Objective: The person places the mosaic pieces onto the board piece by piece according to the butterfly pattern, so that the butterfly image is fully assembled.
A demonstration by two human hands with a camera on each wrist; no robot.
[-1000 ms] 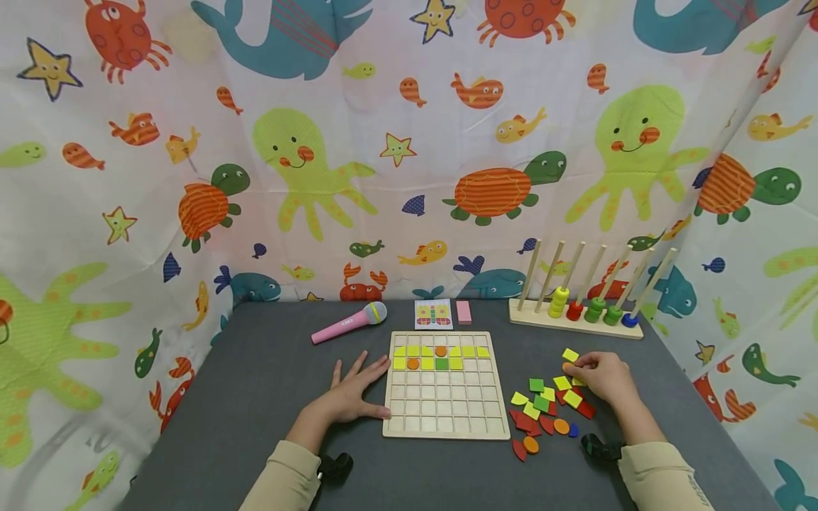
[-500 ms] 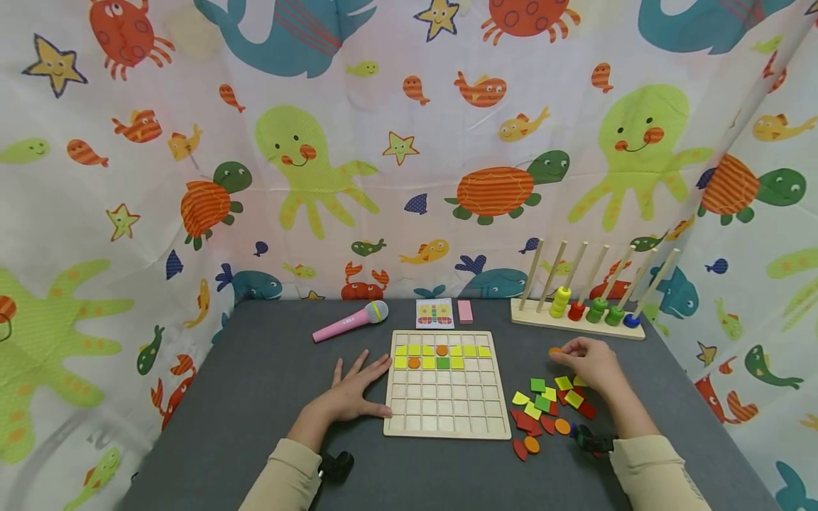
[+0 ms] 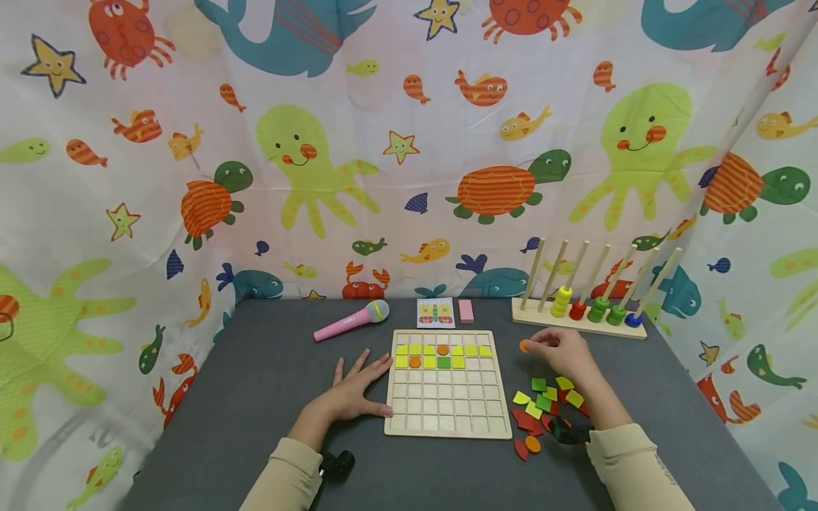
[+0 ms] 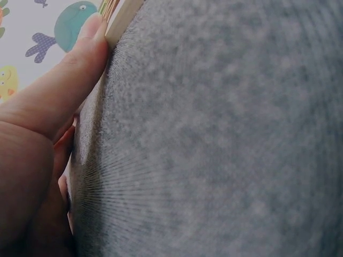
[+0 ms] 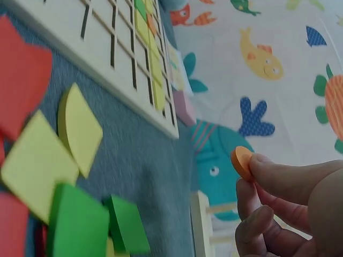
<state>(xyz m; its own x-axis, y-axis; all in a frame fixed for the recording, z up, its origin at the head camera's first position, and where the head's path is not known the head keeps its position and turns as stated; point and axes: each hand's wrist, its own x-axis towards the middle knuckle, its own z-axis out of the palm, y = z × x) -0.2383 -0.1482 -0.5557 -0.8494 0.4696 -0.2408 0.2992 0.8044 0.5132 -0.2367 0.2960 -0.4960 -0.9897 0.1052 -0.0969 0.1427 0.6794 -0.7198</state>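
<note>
A: What are the hands doing?

B: The right hand (image 3: 565, 353) pinches one orange disc (image 3: 524, 345) between thumb and fingers, raised above the worktop (image 3: 268, 376), out past the right edge of the board (image 3: 438, 392). The left hand (image 3: 348, 397) lies with its fingers spread; its thumb touches the board's left edge toward the near corner

A: How many pieces sit on that board?

B: Twelve, in the second and third rows from its far edge: nine yellow pieces (image 3: 456, 350), two orange rounds (image 3: 443, 350) and one green square (image 3: 444, 362)

A: And loose ones?

B: Beside the near half of the board's right edge I count five yellow tiles (image 3: 533, 410) and two green tiles (image 3: 539, 384). At the pile's near end are one red petal (image 3: 520, 448) and one loose orange round (image 3: 533, 444). The other red pieces (image 3: 529, 423) overlap and the right wrist covers some, so I can't give their number

A: Further out?

B: Along the worktop's far edge: one pink microphone (image 3: 350, 323), one picture card (image 3: 436, 313), one pink block (image 3: 466, 311). Near its far right corner stands one rack (image 3: 530, 312) with seven pegs (image 3: 535, 266); five carry rings (image 3: 562, 301): yellow on one, red on one, green on two, blue on one
</note>
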